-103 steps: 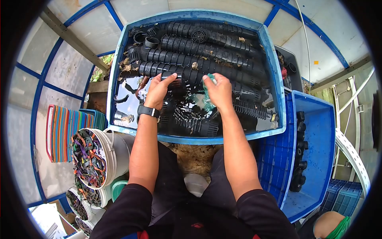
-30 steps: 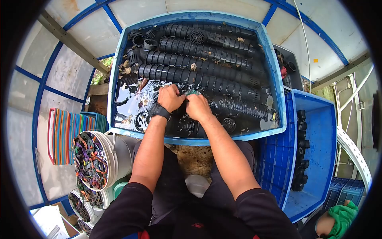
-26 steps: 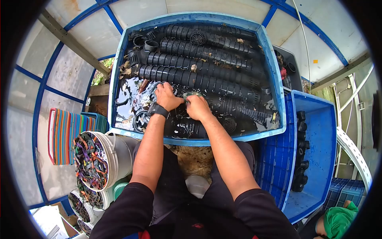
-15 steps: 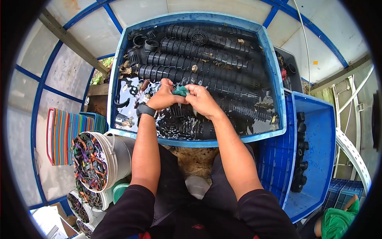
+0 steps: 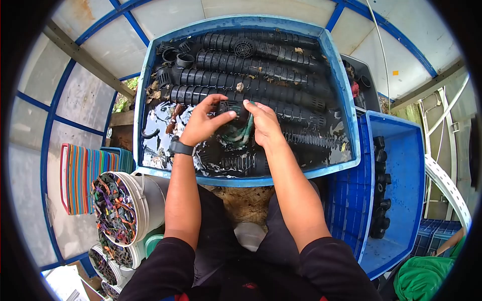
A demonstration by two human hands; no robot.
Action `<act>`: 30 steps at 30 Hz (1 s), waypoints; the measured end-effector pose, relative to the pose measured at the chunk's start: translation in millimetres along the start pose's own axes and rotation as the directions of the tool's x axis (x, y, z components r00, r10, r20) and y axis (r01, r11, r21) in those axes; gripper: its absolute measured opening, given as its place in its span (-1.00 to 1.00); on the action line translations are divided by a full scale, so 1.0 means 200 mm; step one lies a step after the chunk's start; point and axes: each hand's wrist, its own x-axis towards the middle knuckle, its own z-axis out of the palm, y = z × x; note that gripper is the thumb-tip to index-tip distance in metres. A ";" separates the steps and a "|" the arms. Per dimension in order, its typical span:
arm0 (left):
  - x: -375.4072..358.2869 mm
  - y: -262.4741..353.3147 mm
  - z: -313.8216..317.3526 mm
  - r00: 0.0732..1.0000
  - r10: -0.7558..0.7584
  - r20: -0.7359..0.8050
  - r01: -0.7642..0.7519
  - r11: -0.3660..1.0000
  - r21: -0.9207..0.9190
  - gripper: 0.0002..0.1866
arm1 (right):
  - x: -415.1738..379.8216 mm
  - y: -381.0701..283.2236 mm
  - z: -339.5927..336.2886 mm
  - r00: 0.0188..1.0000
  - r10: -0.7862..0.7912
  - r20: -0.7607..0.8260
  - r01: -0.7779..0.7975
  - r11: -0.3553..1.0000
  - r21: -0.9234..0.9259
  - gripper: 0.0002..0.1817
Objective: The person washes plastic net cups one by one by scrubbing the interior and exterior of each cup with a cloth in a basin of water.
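Observation:
Over the water of a blue tub (image 5: 321, 173), my left hand (image 5: 202, 123), with a dark wristband, curves its fingers and thumb around a small black slotted plastic piece (image 5: 232, 106). My right hand (image 5: 265, 124) is closed, its thumb tip close to that piece. From its fingers hangs a wet green cloth (image 5: 246, 133), reaching down to the water. Long black ribbed tubes (image 5: 226, 78) lie in the tub behind the hands. A round black grate (image 5: 244, 48) and black rings (image 5: 185, 60) rest among them.
To the right, a blue crate (image 5: 396, 200) holds several black fittings (image 5: 380, 190). White buckets (image 5: 153, 200) of coloured straps stand at left, beside stacked coloured trays (image 5: 85, 175). A person's green clothing (image 5: 422, 278) shows at lower right. A grey bin (image 5: 369, 103) stands behind the tub's right side.
My hands have moved apart a little. The green cloth, bunched between them before, now hangs from my right hand, and the black slotted piece shows between my hands.

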 end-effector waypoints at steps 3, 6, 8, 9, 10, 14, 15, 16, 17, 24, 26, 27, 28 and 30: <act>0.03 -0.02 0.12 0.988 0.095 -0.121 -0.071 0.979 0.190 -0.59 | -0.04 -0.05 -0.01 0.995 0.094 -0.014 -0.090 0.981 0.172 -0.68; 0.05 0.05 0.18 0.938 0.017 -0.347 0.038 0.988 0.152 -0.55 | -0.12 -0.09 0.07 0.973 -0.084 0.216 0.058 0.991 0.123 -0.70; 0.09 -0.10 0.13 0.929 -0.170 -0.329 0.159 0.985 -0.061 -0.43 | -0.15 -0.05 0.10 0.910 -0.177 0.375 0.223 0.972 -0.081 -0.75; 0.08 -0.07 0.11 0.932 -0.186 -0.312 0.166 0.982 -0.089 -0.38 | -0.17 -0.02 0.12 0.894 -0.192 0.404 0.277 0.947 -0.161 -0.76; 0.05 -0.05 0.10 0.863 -0.467 -0.190 0.421 0.875 -0.239 -0.34 | -0.17 -0.01 0.11 0.903 -0.140 0.406 0.255 0.935 -0.244 -0.78; 0.02 0.00 0.15 0.970 0.008 -0.245 0.006 0.998 0.055 -0.43 | -0.12 -0.06 0.11 0.959 -0.172 0.227 0.210 0.965 -0.154 -0.76; 0.02 0.02 0.13 0.966 0.211 -0.147 -0.181 0.964 0.193 -0.50 | -0.11 -0.09 0.10 0.976 -0.154 0.154 0.168 0.982 -0.081 -0.71; 0.02 0.05 0.13 0.964 0.230 -0.137 -0.181 0.938 0.296 -0.54 | -0.12 -0.10 0.07 0.990 -0.107 0.094 0.114 0.991 -0.068 -0.71; 0.03 0.06 0.13 0.961 0.245 -0.127 -0.178 0.901 0.396 -0.57 | -0.13 -0.11 0.06 0.998 -0.056 0.035 0.057 0.997 -0.053 -0.70; 0.02 0.04 0.05 0.835 -0.509 -0.207 0.454 0.852 -0.262 -0.56 | -0.25 -0.03 0.16 0.840 -0.285 0.461 0.540 0.369 -0.756 -0.68; 0.04 -0.04 0.05 0.955 -0.213 -0.205 0.168 0.962 -0.215 -0.60 | -0.12 0.00 0.12 0.906 -0.253 0.339 0.405 0.754 -0.517 -0.75; 0.05 -0.05 0.07 0.976 0.039 -0.215 -0.068 0.990 -0.126 -0.58 | -0.08 0.00 0.10 0.951 -0.164 0.262 0.210 0.965 -0.158 -0.79; 0.02 0.04 0.06 1.000 0.003 0.029 0.007 0.943 -0.333 -0.54 | -0.12 -0.08 0.12 0.959 -0.201 0.199 0.209 0.978 -0.020 -0.75; 0.01 0.10 0.10 0.995 0.011 0.097 0.016 0.960 -0.278 -0.53 | -0.13 -0.15 0.04 0.984 -0.067 0.163 0.061 0.997 0.041 -0.70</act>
